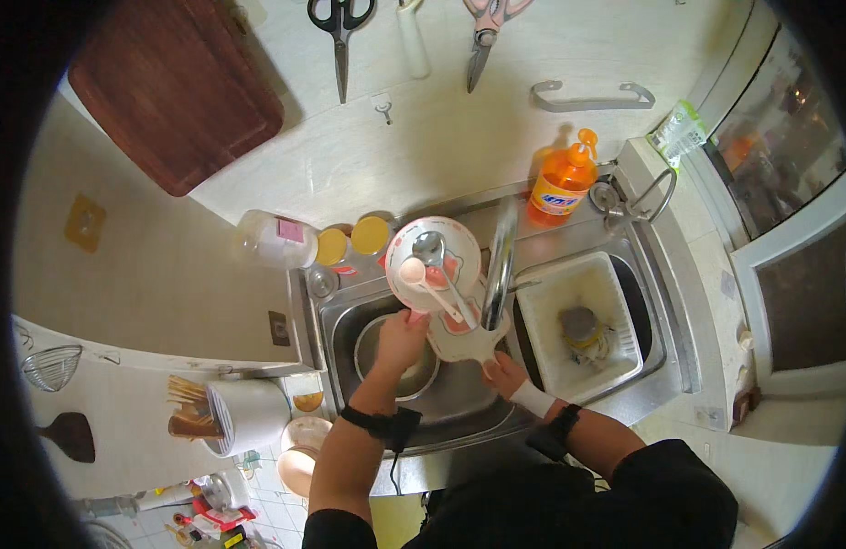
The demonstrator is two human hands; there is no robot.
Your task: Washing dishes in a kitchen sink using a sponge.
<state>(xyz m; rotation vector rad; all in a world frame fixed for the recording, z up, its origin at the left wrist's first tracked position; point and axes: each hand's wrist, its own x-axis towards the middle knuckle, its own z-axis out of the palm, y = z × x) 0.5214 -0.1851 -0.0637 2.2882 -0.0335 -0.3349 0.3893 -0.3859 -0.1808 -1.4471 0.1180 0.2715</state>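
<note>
Over the left basin of a steel double sink, my left hand grips the short pink handle of a round white plate with a red pattern. On that plate rest a metal spoon and a pale pink plastic spoon, their handles pointing down to the right. My right hand holds the handle of a second patterned white dish, partly beneath the first. Just above this dish is the chrome faucet. A round metal-rimmed vessel stands in the left basin under my left hand.
A white plastic tub with a scrubber inside occupies the right basin. Behind it stand an orange soap bottle and a small curved tap. Lidded jars line the back left; a utensil holder is further left.
</note>
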